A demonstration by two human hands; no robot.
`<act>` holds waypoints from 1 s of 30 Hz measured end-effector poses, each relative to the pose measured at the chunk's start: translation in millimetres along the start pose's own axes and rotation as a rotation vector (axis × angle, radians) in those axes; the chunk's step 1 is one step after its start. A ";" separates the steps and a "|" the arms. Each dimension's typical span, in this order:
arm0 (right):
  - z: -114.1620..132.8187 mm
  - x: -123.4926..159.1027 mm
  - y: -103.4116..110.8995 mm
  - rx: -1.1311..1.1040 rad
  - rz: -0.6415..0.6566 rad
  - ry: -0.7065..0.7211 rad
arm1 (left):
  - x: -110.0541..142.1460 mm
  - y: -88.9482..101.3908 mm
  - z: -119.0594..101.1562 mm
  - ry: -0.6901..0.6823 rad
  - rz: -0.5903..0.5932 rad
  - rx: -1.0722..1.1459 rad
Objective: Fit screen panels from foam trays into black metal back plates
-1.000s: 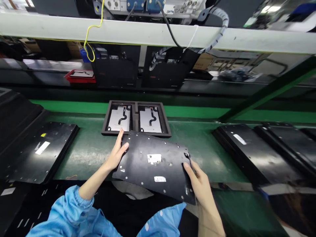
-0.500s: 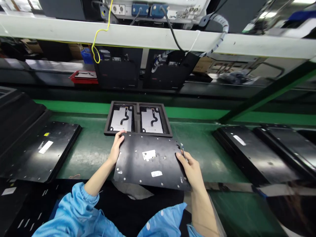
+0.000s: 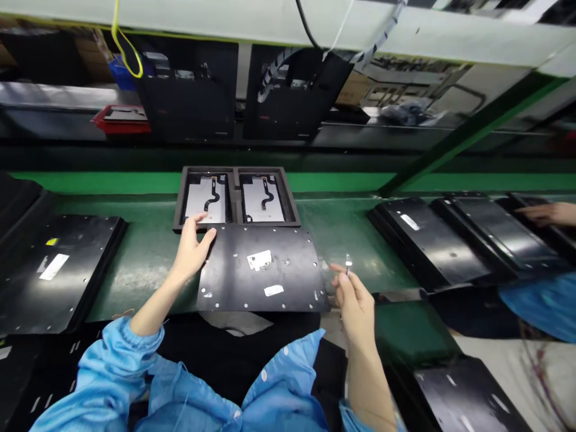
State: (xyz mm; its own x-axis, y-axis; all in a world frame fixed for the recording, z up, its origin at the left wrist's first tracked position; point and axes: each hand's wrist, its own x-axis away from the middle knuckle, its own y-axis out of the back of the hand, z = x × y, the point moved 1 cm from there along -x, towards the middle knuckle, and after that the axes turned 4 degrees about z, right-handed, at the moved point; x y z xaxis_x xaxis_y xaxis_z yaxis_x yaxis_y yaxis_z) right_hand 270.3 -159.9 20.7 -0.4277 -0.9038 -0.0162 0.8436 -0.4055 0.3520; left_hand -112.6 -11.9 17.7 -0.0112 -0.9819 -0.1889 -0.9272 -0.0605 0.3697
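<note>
A black panel [image 3: 261,276] with white labels and small holes around its border lies in front of me, at the bench's near edge. At its upper left corner, my left hand [image 3: 191,252] has thumb and fingers apart and grips nothing. The fingertips overlap the near edge of a dark foam tray [image 3: 294,207]. In that tray sit two silver-backed flat screen modules [image 3: 209,197] [image 3: 265,198], each with a black ribbon cable. Off the panel's right side, my right hand [image 3: 355,300] is closed on a thin metal-tipped tool [image 3: 348,263]; its exact kind is unclear.
A black panelled unit [image 3: 67,270] stands at left, and more [image 3: 427,240] line the right of the green bench [image 3: 342,222]. Another person's hand [image 3: 551,213] is at far right. A green post [image 3: 468,129] slants behind; a red tray [image 3: 121,126] lies beyond.
Both hands have come off the panel's sides: the left opened and moved up to the corner by the tray, the right drew away rightward with the tool. Another person's hand has appeared at right.
</note>
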 end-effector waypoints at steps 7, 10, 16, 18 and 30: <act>2.5 119.7 -5.5 -0.092 0.192 -0.133 | -24.3 -35.7 -85.1 -0.375 0.463 -0.603; -4.5 141.5 -30.2 -0.147 0.280 -0.205 | -34.0 -76.8 -93.9 -0.380 0.657 -0.761; -18.2 140.1 -57.9 -0.202 0.192 -0.177 | -36.6 -105.8 -89.3 -0.430 0.698 -0.843; -19.1 141.8 -62.9 -0.234 0.143 -0.184 | -36.3 -103.4 -89.9 -0.441 0.702 -0.840; -7.5 149.7 -59.1 -0.100 0.092 -0.289 | -36.0 -103.4 -90.5 -0.449 0.690 -0.817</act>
State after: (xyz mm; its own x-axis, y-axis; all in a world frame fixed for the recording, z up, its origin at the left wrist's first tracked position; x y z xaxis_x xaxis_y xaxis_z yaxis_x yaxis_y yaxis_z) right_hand 158.9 -272.3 -9.5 -0.4106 -0.8669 0.2827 0.9046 -0.3483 0.2458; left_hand 17.5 13.5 68.5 -0.7040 -0.7093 0.0364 -0.1559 0.2043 0.9664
